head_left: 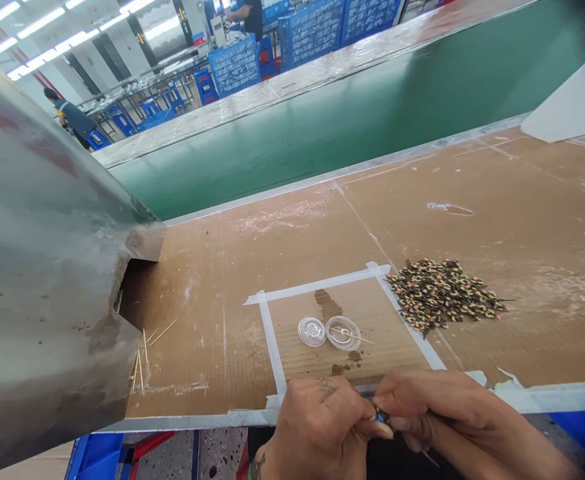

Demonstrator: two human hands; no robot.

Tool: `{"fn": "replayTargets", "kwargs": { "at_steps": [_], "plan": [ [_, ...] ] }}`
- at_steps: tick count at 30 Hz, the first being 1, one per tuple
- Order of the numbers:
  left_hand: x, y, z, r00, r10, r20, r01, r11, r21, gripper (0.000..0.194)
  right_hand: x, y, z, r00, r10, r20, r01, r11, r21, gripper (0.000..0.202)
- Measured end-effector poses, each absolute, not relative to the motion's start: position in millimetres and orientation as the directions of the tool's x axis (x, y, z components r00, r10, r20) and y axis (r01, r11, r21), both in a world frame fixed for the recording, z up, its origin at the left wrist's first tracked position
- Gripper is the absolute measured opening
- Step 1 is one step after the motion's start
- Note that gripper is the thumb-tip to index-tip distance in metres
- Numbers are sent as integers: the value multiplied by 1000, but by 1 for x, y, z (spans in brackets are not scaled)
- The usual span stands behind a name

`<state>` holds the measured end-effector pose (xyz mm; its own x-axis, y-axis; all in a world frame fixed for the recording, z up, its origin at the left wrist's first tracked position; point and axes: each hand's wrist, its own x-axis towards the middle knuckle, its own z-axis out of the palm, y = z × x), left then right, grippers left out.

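Over the table's near edge, my left hand (322,417) and my right hand (437,410) meet, both with fingers pinched closed. Between the fingertips a small piece with a blue part (379,418) shows; the fingers cover most of it, so its kind is unclear. A thin pale tip (430,460) pokes out below my right hand. Beyond the hands, a small clear plastic cup (346,345) has a toothpick (359,337) lying across it. Its round clear lid (311,331) lies just left. To the right is a pile of small dark pieces with pink and yellow-green markings (442,290).
White tape (272,340) frames part of the cardboard-covered table (212,267), with wet stains inside. Several loose toothpicks (145,357) lie beside a large metal housing (47,267) at left. A green conveyor belt (297,143) runs behind. Other people work far off near blue crates (235,65).
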<state>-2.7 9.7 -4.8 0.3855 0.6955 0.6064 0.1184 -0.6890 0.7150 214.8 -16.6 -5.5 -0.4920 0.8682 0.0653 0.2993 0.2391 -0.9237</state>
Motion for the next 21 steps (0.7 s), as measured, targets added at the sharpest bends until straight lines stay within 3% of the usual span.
{"fn": "replayTargets", "kwargs": {
  "at_steps": [10, 21],
  "plan": [
    [-5, 11, -5, 410, 695, 590, 129, -685, 717, 29, 210, -13, 2, -467, 875, 127, 310, 296, -903, 27],
    [-5, 9, -3, 408, 712, 572, 153, -671, 726, 26, 209, -13, 7, -479, 873, 94, 345, 285, -894, 32]
  ]
}}
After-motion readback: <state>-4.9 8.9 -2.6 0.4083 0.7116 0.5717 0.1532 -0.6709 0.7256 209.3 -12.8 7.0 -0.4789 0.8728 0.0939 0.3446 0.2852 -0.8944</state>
